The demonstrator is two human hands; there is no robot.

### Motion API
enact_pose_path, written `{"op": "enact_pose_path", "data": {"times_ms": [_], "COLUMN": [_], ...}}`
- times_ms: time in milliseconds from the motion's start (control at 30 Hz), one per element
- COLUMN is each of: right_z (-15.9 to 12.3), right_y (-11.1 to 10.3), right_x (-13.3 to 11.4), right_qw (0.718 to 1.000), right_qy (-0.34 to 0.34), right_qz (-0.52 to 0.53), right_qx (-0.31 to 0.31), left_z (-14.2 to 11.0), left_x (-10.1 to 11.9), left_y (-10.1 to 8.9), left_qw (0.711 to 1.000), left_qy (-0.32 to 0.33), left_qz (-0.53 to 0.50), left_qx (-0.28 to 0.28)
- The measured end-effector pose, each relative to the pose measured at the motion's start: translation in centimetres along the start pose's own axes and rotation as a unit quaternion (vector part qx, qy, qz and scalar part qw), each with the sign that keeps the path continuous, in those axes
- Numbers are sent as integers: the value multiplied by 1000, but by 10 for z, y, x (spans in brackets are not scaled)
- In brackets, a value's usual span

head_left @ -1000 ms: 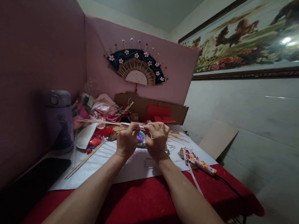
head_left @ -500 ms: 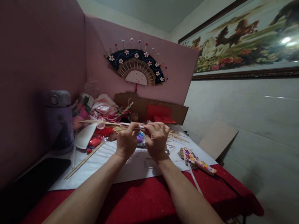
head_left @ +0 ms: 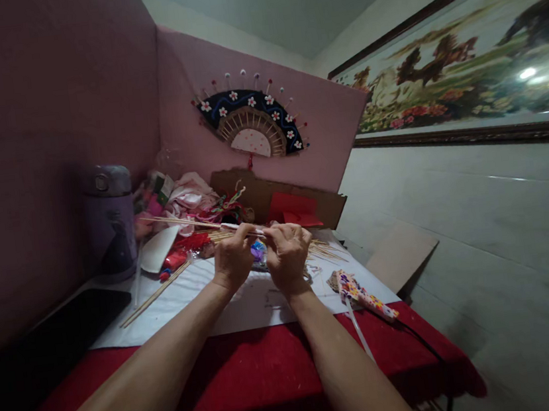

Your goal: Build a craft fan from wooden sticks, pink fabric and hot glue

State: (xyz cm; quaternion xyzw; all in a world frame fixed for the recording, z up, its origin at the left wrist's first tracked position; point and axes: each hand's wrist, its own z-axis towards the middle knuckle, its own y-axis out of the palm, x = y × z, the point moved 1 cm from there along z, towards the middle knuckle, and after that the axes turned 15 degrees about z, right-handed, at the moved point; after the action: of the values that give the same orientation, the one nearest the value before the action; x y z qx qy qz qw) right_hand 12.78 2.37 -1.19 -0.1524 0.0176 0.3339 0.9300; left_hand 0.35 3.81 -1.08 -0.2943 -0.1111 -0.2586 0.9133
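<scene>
My left hand (head_left: 233, 257) and my right hand (head_left: 287, 250) are closed close together above the white sheet (head_left: 219, 322). Between them they pinch thin bamboo sticks (head_left: 181, 225), whose free ends reach out to the left. A pale pinkish-white strip (head_left: 230, 226) lies along the sticks by my left fingers; its exact kind is hard to make out. My right fingers cover the sticks' right ends. Beneath the hands shows a small blue and purple item (head_left: 259, 252), partly hidden.
A flower-patterned glue gun (head_left: 365, 294) with a cord lies at right. More sticks (head_left: 155, 293) lie at left, near a purple bottle (head_left: 111, 222) and a dark phone-like slab (head_left: 88, 318). Behind stand craft scraps (head_left: 193, 195), cardboard (head_left: 253, 191) and a decorated fan (head_left: 249, 125).
The view has shifted very slightly. Both hands keep their hold on the sticks in nearly the same place.
</scene>
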Motion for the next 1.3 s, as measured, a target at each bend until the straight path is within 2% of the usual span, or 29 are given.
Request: {"op": "enact_pose_path", "data": {"times_ms": [267,533,700,1300], "right_z": [1,0,0,0], "right_y": [0,0,-1,0], "right_x": [0,1,0,0], "right_qw": [1000,1000,1000,1000], "right_qy": [3,-7,-9,-17], "right_qz": [-3,8,13,13], "right_qx": [-1,14,18,21], "left_z": [-1,-1,-1,-3], "left_x": [-1,1,1,1], "left_y": [2,1,1,2], "left_qw": [999,1000,1000,999], "left_qy": [-3,0,10,47], "left_qz": [-36,11,4,15], "left_qx": [-1,1,-14,-14]}}
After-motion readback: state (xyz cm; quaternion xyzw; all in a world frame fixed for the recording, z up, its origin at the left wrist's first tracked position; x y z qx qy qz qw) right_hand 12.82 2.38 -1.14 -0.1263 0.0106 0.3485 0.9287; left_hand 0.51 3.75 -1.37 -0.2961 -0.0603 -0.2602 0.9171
